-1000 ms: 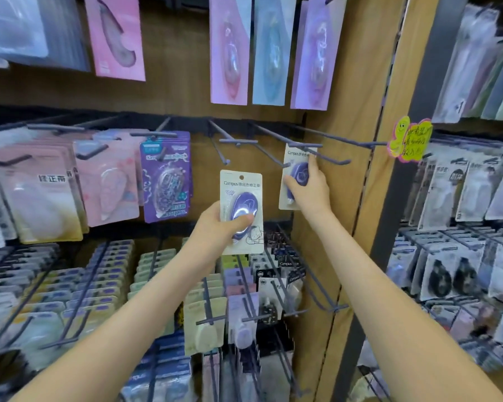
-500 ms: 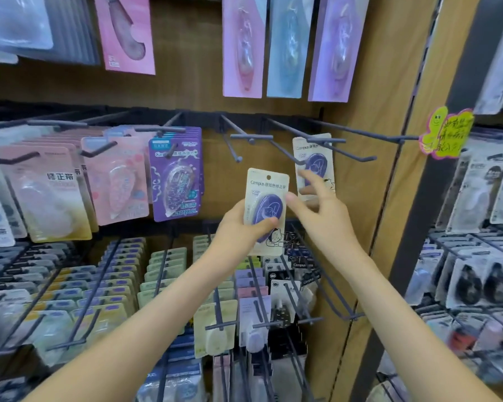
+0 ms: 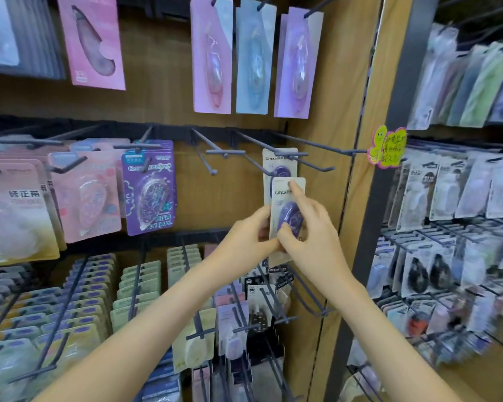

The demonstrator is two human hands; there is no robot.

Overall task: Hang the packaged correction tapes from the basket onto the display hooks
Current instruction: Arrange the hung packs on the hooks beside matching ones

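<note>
A cream-carded correction tape pack (image 3: 285,195) with a purple dispenser is held upright in both hands, just below the display hook (image 3: 299,162). My left hand (image 3: 244,239) grips its lower left edge. My right hand (image 3: 311,236) pinches its front, thumb at the bottom and index finger stretched up over the card's top. A matching pack (image 3: 278,163) hangs on that hook right behind it. The basket is out of view.
An empty hook (image 3: 215,155) juts out to the left, next to a purple pack (image 3: 148,187) and pink packs (image 3: 84,192). A long hook with a yellow price tag (image 3: 386,147) reaches right. Full hooks of stationery crowd below and on the right rack (image 3: 447,198).
My right hand let go of the hung pack and came down onto the pack in my left hand. Both hands moved that pack right, in front of the hung one.
</note>
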